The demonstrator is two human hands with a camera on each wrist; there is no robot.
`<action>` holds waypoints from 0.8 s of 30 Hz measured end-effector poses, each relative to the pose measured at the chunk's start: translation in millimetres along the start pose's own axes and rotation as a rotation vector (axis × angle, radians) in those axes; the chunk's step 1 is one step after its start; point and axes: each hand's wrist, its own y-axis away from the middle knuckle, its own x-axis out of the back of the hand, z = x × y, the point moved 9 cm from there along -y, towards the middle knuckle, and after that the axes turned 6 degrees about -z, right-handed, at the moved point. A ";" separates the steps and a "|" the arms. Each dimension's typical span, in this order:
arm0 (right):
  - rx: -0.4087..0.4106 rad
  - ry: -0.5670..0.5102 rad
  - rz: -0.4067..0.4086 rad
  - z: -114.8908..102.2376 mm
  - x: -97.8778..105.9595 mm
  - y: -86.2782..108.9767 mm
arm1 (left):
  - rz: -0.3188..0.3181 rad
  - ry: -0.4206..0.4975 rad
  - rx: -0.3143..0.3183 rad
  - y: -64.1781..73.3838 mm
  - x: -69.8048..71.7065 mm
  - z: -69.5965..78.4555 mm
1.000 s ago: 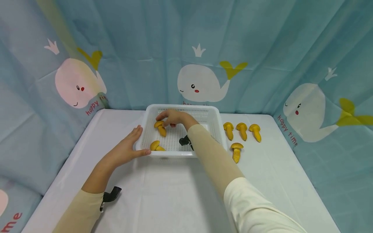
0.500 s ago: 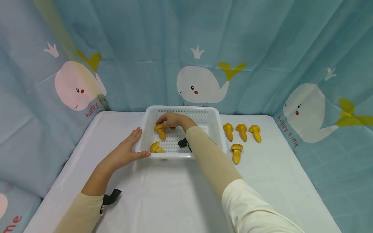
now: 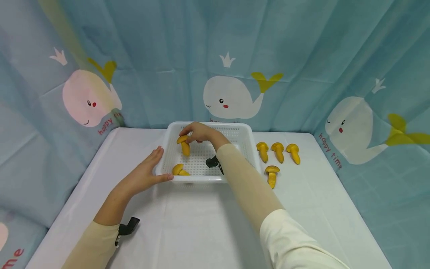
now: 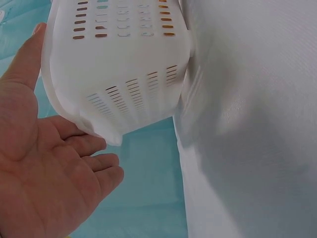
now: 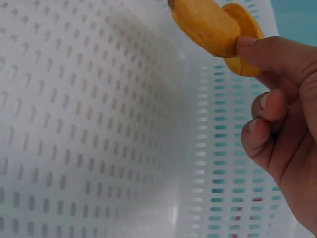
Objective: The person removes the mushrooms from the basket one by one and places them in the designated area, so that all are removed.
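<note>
My right hand pinches a yellow mushroom by its cap, above the floor at the left end of a white perforated basket. In the right wrist view, thumb and forefinger grip the mushroom where stem meets cap, and the other fingers are curled. A second mushroom lies in the basket's front left corner. My left hand spans that corner from outside, thumb along the front rim. From the left wrist, the fingers of the left hand extend under the rim of the basket.
To the right of the basket, three mushrooms lie in a row on the white tablecloth, with another mushroom in front of them. Blue curtains printed with whales close off the back and sides.
Over the last half second my right hand has lifted the mushroom slightly, and its stem hangs more upright. Before that, it dipped a little lower. My left hand stays at the basket corner.
</note>
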 end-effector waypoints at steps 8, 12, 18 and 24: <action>0.031 0.036 0.042 -14.3 24.7 19.4 | -0.007 -0.005 0.011 0.2 1.3 0.7; 0.057 0.044 0.081 -20.0 37.8 34.6 | -0.013 0.004 0.019 0.9 -0.2 0.1; 0.121 0.095 0.131 -32.5 50.0 58.0 | -0.012 -0.007 0.017 2.7 0.9 -0.7; 0.150 0.115 0.154 -44.3 55.8 84.2 | -0.015 0.005 0.019 0.9 0.8 -0.7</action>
